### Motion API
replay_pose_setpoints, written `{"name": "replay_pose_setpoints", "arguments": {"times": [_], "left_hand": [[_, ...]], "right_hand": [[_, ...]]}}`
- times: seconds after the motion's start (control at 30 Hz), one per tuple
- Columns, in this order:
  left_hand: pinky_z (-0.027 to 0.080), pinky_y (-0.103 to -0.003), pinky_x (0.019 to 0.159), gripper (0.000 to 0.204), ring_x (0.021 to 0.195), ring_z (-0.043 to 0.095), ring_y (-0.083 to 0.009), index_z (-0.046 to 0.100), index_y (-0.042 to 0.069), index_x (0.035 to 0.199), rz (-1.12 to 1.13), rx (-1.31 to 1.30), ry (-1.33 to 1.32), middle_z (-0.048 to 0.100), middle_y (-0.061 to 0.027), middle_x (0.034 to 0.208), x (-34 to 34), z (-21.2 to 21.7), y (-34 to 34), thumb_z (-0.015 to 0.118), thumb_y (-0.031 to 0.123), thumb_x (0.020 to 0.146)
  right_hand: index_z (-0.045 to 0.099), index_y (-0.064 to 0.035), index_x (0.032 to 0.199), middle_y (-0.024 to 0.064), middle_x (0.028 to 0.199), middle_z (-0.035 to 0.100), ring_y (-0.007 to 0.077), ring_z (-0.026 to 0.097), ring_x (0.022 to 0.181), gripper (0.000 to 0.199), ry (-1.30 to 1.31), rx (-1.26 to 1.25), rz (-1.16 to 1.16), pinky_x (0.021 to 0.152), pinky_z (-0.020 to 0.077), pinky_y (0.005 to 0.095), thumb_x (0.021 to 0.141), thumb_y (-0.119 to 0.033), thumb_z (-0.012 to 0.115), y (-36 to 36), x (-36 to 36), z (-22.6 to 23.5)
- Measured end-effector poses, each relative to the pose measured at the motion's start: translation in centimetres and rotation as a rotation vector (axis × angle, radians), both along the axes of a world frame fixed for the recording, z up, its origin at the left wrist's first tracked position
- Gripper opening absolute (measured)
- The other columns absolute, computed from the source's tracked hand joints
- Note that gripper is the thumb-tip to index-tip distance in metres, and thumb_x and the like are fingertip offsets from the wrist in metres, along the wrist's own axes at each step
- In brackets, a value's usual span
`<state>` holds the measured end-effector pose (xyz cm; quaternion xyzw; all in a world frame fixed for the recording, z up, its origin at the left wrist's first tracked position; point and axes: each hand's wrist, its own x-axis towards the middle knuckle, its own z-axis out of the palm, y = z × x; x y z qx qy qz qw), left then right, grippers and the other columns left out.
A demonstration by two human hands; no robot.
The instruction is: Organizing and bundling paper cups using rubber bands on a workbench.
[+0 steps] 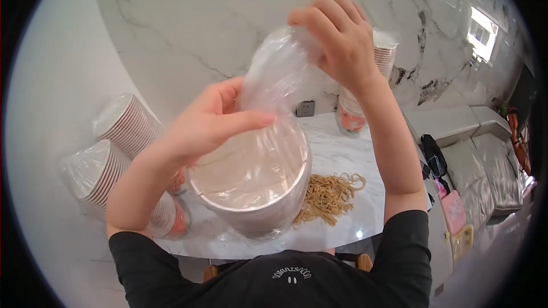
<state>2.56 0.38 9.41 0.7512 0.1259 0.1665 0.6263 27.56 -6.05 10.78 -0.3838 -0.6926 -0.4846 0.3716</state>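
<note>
A stack of large white paper tubs [251, 208] in a clear plastic bag stands on the table in front of me, its round mouth tilted up toward me. The loose top of the plastic bag [279, 65] is drawn upward and bunched. My right hand [345, 40] is raised high, fingers curled and pinching the bag's upper end. Lower down on the left, my left hand [220, 117] curves around the gathered neck of the bag, thumb across its front; its other fingers are partly hidden behind the plastic. Beside the tubs lies a heap of tan rubber bands [331, 198].
Bagged stacks of paper cups [125, 131] lean at the left, with more cups [165, 217] below them. Another bagged stack [383, 54] stands at the back right near a wall socket [305, 108]. A grey sofa [476, 159] holds bags at the right.
</note>
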Motion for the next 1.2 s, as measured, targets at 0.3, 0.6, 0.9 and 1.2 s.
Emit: {"name": "replay_pose_setpoints", "arguments": {"times": [0.3,0.6,0.9,1.2], "left_hand": [[0.051,-0.031,0.1,0.058,0.108,0.066,-0.012,0.053,-0.001,0.14,-0.269,-0.111,-0.064,0.069,-0.0059,0.121,-0.3,-0.8,2.4,0.076,0.017,0.091],[0.049,-0.035,0.096,0.047,0.111,0.065,-0.0207,0.059,0.0,0.123,-0.184,-0.001,0.199,0.069,-0.0107,0.112,0.9,-0.5,0.4,0.081,0.023,0.087],[0.036,-0.054,0.114,0.041,0.124,0.048,-0.0452,0.055,-0.013,0.121,-0.287,1.483,-0.025,0.056,-0.0309,0.121,-0.5,-3.5,0.5,0.061,0.019,0.096],[0.035,-0.052,0.114,0.042,0.129,0.044,-0.0449,0.055,-0.011,0.125,-0.373,1.186,0.009,0.05,-0.0281,0.131,-0.1,-3.1,1.8,0.06,0.019,0.096]], "right_hand": [[0.068,-0.0152,0.106,0.0007,0.109,0.066,0.0256,0.059,0.109,0.039,0.047,0.128,-0.301,0.098,0.0413,0.0403,0.069,-0.006,0.075,5.7,4.9,-5.0],[0.069,-0.0107,0.111,0.011,0.113,0.069,0.0333,0.062,0.112,0.025,0.165,-0.89,-0.128,0.097,0.0475,0.0457,0.091,-0.023,0.062,10.7,0.8,-8.6],[0.038,-0.0059,0.156,0.0188,0.162,0.037,0.0314,0.032,0.151,0.098,0.538,-1.27,0.372,0.121,0.0298,0.0399,0.073,-0.024,0.088,1.8,5.7,-11.3],[0.054,-0.0046,0.148,0.0162,0.153,0.052,0.037,0.035,0.151,0.097,0.016,-1.076,0.46,0.117,0.0344,0.0468,0.069,-0.046,0.092,-3.1,-1.6,-3.6]]}}
